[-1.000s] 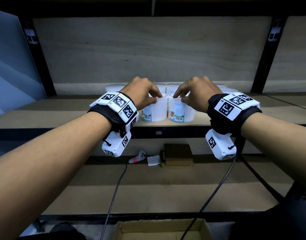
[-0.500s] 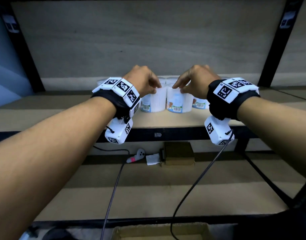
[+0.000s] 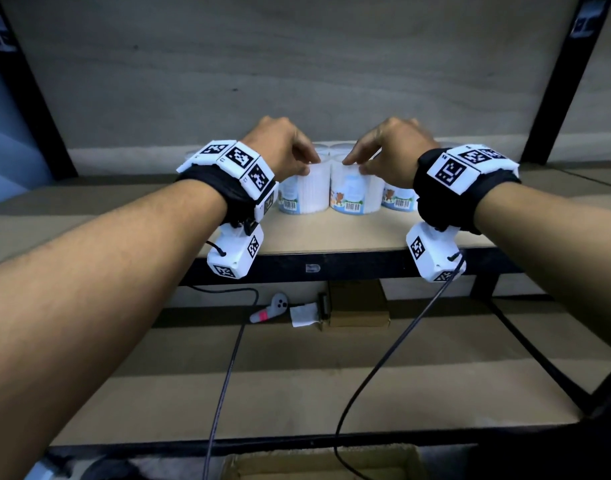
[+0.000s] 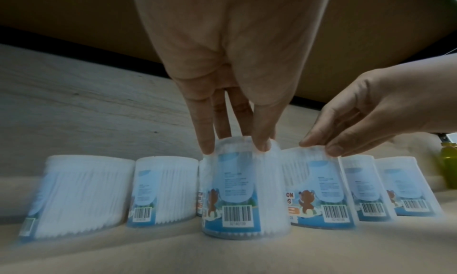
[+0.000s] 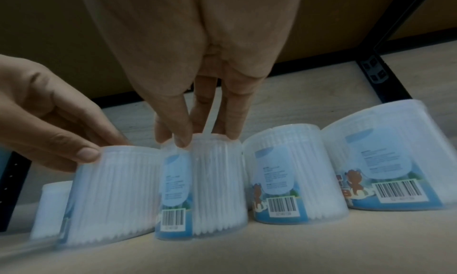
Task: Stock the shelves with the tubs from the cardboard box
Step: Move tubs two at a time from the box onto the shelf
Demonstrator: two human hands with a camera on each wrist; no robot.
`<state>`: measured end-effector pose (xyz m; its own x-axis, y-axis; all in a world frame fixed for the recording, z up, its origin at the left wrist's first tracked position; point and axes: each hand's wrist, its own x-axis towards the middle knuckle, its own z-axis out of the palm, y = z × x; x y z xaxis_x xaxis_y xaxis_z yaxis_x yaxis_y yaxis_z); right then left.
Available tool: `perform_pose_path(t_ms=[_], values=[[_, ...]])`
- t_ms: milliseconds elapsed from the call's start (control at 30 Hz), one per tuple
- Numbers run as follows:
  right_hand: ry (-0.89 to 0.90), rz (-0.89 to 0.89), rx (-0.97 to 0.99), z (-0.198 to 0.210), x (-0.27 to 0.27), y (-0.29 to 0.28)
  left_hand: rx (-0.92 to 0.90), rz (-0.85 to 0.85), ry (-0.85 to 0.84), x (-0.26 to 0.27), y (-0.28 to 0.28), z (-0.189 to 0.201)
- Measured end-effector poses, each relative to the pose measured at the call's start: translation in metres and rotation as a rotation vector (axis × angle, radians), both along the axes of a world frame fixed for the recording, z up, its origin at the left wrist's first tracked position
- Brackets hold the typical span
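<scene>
Cardboard box (image 3: 318,462) sits below, at my feet. On the shelf (image 3: 331,233), my left hand (image 3: 283,150) pinches one tub (image 3: 306,188) by its top rim; my right hand (image 3: 390,150) pinches the neighbouring tub (image 3: 354,190) likewise. Probably light, thin-walled, slick plastic: grip rims, not walls. More tubs stand behind.

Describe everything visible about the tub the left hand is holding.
The tub under the left hand is a clear plastic cotton-swab tub, round and packed with upright white swabs. Its blue label shows a cartoon bear, a pale text panel and a barcode. It stands upright on the wooden shelf, in front of other tubs, with the right hand's tub beside it. The fingertips pinch its top rim from above. Its lid details are blurred.
</scene>
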<state>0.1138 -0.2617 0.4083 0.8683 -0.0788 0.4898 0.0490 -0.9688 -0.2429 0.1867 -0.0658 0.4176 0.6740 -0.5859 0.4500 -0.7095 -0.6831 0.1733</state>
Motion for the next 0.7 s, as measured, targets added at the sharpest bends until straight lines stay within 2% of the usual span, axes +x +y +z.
perform_pose_path(t_ms=[133, 300, 533, 700], values=[[0.053, -0.001, -0.019, 0.000, -0.009, 0.003, 0.055, 0.022, 0.027, -0.009, 0.001, -0.002], [0.148, -0.028, -0.153, 0.000, -0.022, 0.013, 0.191, 0.062, 0.083, -0.029, 0.005, -0.001], [0.168, 0.004, -0.105, -0.001, -0.060, 0.017, 0.197, 0.022, 0.064, -0.066, 0.033, -0.005], [0.184, 0.025, -0.038, -0.010, -0.095, 0.027, 0.172, -0.023, 0.235, -0.096, 0.053, -0.013]])
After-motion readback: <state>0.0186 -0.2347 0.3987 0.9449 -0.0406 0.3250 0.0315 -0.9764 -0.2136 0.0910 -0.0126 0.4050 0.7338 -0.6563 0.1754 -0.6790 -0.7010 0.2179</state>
